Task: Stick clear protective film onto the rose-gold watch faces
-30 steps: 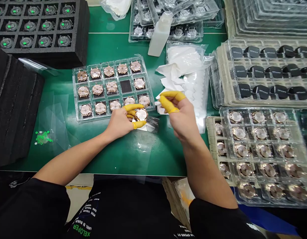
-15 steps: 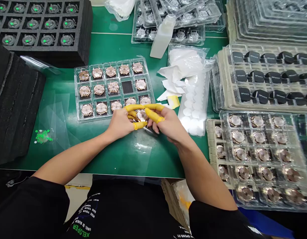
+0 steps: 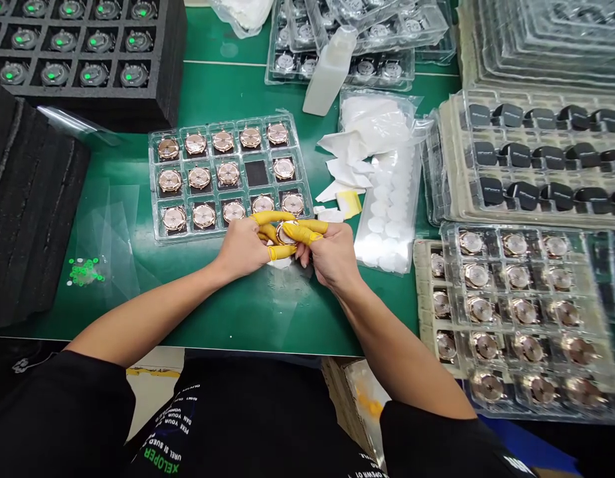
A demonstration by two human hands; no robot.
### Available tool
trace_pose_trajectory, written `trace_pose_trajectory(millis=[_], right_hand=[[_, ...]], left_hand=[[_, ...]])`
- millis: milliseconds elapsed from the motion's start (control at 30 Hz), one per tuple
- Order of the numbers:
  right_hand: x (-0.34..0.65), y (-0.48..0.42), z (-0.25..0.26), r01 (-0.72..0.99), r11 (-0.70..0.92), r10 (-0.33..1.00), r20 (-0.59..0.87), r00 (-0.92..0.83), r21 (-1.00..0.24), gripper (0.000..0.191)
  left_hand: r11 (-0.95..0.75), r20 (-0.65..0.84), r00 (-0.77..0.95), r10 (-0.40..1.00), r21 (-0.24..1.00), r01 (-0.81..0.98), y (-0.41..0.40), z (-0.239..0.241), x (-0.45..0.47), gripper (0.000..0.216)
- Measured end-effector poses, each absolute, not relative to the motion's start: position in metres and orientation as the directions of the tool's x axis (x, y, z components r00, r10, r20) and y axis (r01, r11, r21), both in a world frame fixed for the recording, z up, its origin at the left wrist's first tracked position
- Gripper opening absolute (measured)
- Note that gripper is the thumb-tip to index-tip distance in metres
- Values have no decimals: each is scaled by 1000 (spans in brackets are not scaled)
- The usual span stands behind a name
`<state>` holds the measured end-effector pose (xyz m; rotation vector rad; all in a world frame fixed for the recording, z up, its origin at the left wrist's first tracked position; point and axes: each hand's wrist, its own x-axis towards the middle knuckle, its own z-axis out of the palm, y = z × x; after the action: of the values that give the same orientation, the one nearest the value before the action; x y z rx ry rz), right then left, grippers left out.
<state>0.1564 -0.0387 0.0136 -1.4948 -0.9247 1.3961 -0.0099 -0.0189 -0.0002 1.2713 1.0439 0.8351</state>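
Observation:
Between my two hands is a rose-gold watch head (image 3: 283,232), partly covered by fingers in yellow finger cots. My left hand (image 3: 245,247) grips its left side, fingers closed round the case. From the right, my right hand (image 3: 332,255) lays a yellow-covered finger across the watch face, its other fingers curled beneath. Something white (image 3: 281,262) shows just under the fingers; what it is I cannot make out. Right behind the hands lies a clear plastic tray (image 3: 155,206) of similar rose-gold watch heads, with one bare dark compartment (image 3: 256,173) in its middle row.
Black foam trays (image 3: 163,99) of watches stand at the left. Behind are a white bottle (image 3: 330,73) and stacked clear trays. White wipes (image 3: 345,176) and a bag of white discs (image 3: 387,212) lie right of centre. More watch trays (image 3: 529,318) fill the right; green stickers (image 3: 86,272) lie left.
My right hand has turned and drawn its finger across the watch face, now covering more of it. My left hand keeps its grip. The white piece beneath has come into view.

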Motion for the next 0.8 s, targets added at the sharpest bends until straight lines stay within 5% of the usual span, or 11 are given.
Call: trace_pose_trajectory(millis=[200, 400, 567, 800], right_hand=[[162, -33, 13, -97, -398, 917, -397, -26, -912, 63], [169, -29, 28, -48, -318, 948, -317, -30, -947, 64], [177, 19, 34, 152, -70, 980, -39, 196, -986, 39], [142, 98, 16, 586, 208, 976, 126, -179, -783, 17]], left_hand=[[142, -160, 343, 926, 987, 76, -17, 1, -11, 60], [114, -135, 359, 924, 990, 80, -17, -1, -9, 65], [121, -154, 368, 917, 986, 113, -16, 2, -8, 74], [107, -148, 412, 899, 987, 121, -17, -1, -8, 51]])
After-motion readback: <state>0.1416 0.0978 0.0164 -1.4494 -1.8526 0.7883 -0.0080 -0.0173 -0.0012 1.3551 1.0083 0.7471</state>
